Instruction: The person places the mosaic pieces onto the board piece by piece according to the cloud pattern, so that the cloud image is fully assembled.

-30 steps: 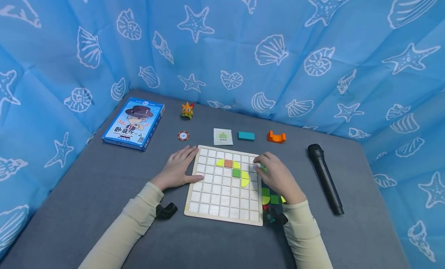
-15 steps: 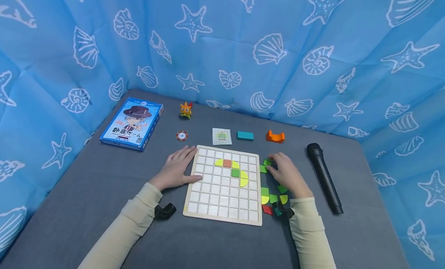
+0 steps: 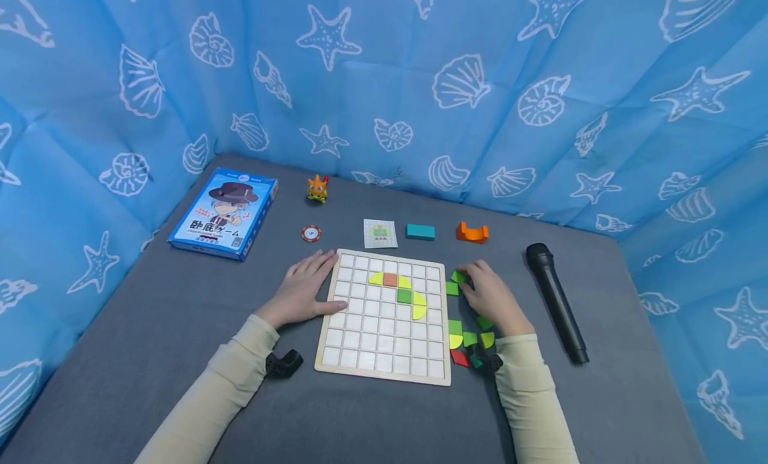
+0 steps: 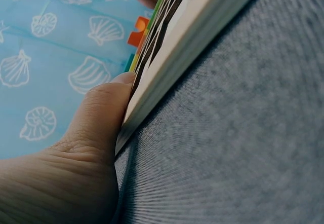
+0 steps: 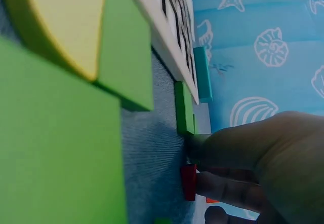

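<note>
A square board (image 3: pixel 380 377) with a grid of white cells lies before me. On it sit yellow quarter-round tiles (image 3: pixel 419 305), an orange-red square tile (image 3: pixel 390 279) and a green square tile (image 3: pixel 405 296). My left hand (image 3: pixel 304 289) rests along the board's left edge, thumb on the rim and fingers spread at the upper corner. Beyond the right edge, my right hand (image 3: pixel 491 296) reaches bent fingers down to loose green tiles (image 3: pixel 452 289). A red tile (image 5: pixel 189 182) shows right at its fingertips in the right wrist view; I cannot tell whether they pinch a tile.
More loose green, yellow and red tiles (image 3: pixel 459 358) lie right of the board. Behind it stand a pattern card (image 3: pixel 380 234), a teal block (image 3: pixel 420 232) and an orange notched block (image 3: pixel 472 233). A microphone (image 3: pixel 557 304) lies right; a poker chip (image 3: pixel 311 233), small figurine (image 3: pixel 317 189) and game box (image 3: pixel 223 214) are left.
My right hand has shifted from over the board's right edge to the loose tiles beside it, and stays there over the last half second. My left hand keeps its place on the board.
</note>
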`<state>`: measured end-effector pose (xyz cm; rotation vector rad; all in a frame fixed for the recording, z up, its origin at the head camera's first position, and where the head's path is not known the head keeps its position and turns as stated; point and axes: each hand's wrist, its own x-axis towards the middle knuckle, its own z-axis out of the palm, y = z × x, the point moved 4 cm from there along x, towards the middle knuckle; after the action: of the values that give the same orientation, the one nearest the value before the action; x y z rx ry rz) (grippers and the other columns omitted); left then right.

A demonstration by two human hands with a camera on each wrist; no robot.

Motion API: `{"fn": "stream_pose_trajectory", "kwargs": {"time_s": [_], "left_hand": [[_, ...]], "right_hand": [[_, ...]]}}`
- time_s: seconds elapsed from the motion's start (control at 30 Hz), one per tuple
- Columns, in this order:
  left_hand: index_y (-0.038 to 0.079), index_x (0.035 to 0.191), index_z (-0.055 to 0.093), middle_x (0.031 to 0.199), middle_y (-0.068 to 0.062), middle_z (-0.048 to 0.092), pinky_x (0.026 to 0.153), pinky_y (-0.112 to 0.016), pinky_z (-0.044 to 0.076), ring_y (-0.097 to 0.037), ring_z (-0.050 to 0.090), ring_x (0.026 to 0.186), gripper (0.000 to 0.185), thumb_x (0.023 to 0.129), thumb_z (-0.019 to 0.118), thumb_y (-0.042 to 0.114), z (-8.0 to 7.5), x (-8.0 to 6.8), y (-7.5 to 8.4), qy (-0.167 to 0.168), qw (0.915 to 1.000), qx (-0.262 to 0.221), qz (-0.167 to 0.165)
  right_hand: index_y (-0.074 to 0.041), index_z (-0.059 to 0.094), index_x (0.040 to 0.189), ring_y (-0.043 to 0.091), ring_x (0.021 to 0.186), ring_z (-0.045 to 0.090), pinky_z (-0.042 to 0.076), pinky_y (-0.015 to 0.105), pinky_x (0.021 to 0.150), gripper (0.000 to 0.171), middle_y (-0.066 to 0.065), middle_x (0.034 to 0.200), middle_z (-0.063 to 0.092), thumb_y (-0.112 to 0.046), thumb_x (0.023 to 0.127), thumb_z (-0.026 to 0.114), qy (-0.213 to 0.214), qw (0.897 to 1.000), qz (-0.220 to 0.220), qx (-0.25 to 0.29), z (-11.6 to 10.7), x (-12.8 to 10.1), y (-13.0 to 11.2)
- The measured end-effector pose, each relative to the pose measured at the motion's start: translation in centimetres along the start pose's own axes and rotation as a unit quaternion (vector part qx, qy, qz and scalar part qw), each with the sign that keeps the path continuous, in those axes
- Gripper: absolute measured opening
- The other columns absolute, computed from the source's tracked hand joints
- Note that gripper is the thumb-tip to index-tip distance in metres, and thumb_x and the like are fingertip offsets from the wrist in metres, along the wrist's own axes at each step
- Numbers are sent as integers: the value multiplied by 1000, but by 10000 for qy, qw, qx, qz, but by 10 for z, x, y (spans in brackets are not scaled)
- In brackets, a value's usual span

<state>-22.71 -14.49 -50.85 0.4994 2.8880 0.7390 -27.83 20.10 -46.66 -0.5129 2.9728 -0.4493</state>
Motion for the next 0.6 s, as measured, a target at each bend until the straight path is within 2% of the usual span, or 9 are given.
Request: {"fn": "stream_pose_trajectory", "kwargs": {"time_s": [0.2, 0.33, 0.47, 0.6], "left_hand": [[14, 155, 16, 160, -8, 17, 112, -56, 16, -29, 10, 147, 98, 83, 57, 67, 0, 0, 0, 7, 10000, -7, 17], [14, 155, 17, 160, -8, 18, 111, -56, 16, -30, 11, 147, 98, 83, 57, 67, 1, 0, 0, 11, 10000, 2, 12], [14, 155, 16, 160, -8, 17, 112, -56, 16, -30, 11, 147, 99, 83, 57, 68, 1, 0, -2, 14, 10000, 26, -6], [15, 155, 16, 160, -7, 17, 112, -56, 16, -29, 10, 147, 99, 82, 57, 68, 1, -1, -3, 30, 10000, -5, 1]], "right_hand": [[3, 53, 127, 32, 106, 57, 47, 50, 92, 38, 20, 120, 56, -11, 93, 61, 6, 9998, 91, -184, -4, 0, -1], [3, 56, 120, 30, 99, 57, 49, 47, 86, 32, 19, 115, 57, -11, 92, 62, 35, 9998, 96, -162, -12, -3, -10], [0, 59, 113, 25, 87, 55, 51, 41, 75, 24, 14, 109, 57, -12, 92, 63, 17, 9999, -130, 15, -18, -6, -27], [-4, 60, 108, 21, 85, 55, 51, 37, 72, 20, 10, 105, 57, -12, 91, 65, 14, 9984, -549, 100, -18, -9, -50]]}}
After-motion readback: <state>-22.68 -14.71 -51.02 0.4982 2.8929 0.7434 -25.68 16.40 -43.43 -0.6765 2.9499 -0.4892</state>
